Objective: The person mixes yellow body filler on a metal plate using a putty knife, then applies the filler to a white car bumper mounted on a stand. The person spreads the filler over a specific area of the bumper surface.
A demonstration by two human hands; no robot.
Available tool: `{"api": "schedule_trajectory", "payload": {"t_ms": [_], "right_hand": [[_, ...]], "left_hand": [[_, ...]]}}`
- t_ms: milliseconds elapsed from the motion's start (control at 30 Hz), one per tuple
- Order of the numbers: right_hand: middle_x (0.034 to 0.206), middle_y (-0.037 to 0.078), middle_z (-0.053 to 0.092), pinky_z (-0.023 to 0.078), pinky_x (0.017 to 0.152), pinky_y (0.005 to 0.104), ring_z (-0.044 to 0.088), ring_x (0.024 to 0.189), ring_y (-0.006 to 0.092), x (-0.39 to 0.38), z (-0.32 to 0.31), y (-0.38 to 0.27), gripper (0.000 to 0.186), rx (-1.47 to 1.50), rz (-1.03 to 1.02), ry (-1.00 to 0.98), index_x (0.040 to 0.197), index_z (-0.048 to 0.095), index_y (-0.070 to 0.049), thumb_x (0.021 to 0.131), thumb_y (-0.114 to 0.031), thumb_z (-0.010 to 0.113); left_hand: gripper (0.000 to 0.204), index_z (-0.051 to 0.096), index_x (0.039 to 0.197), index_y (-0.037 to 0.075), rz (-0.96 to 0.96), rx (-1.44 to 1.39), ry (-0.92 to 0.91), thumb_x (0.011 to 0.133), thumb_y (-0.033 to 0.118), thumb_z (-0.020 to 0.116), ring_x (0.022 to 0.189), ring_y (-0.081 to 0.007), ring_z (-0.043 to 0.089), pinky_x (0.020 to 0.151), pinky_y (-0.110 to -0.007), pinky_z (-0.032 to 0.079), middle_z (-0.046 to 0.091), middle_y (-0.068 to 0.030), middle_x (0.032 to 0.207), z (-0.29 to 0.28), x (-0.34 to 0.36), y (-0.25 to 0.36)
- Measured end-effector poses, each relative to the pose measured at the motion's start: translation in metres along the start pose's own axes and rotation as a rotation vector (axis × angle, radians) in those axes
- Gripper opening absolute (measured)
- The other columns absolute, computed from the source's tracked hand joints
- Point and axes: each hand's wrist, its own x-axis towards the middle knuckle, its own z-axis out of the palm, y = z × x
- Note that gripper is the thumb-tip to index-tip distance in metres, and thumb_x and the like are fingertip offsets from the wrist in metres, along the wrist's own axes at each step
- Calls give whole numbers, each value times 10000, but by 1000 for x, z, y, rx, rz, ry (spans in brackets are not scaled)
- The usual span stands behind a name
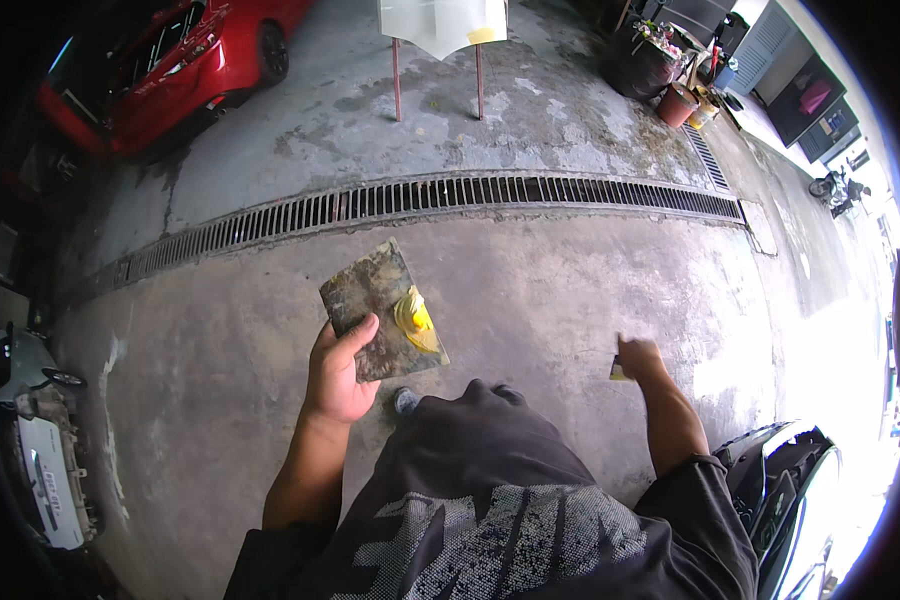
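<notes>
A stained rectangular board (365, 295) with a smear of yellow paste (413, 318) on its right part is tilted up in my left hand (343, 372), thumb over its near left edge. Off to the right, my right hand (638, 357) grips a small flat tool (618, 368), probably a spreader, mostly hidden by the fingers. The two hands are well apart.
A red car (160, 90), a white panel (443, 20) on thin legs, a drain grate (450, 197), buckets (677, 105), a motorcycle (837, 190), loose car parts (50, 470) at left and black parts (770, 465) at lower right surround the concrete floor (520, 280).
</notes>
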Motion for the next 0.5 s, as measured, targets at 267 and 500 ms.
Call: {"api": "schedule_trajectory", "payload": {"t_ms": [267,500], "right_hand": [[1057,176,771,614,854,357,767,919,228,-119,-82,-31,1127,1681,-394,-20,1717,31,-136,872,78,746],[1042,148,807,608,933,353,782,1006,245,-171,-200,-55,1206,1456,-926,165,1704,-46,-108,809,201,701]], "left_hand": [[381,564,1405,-18,-1,52,101,1038,86,567,1239,-265,667,1088,-438,517,674,-134,1343,-14,-7,-3],[588,453,1528,-80,-280,-158,-552,1075,291,508,1473,-481,448,1241,-538,358,496,-295,1559,48,38,-26]]}}
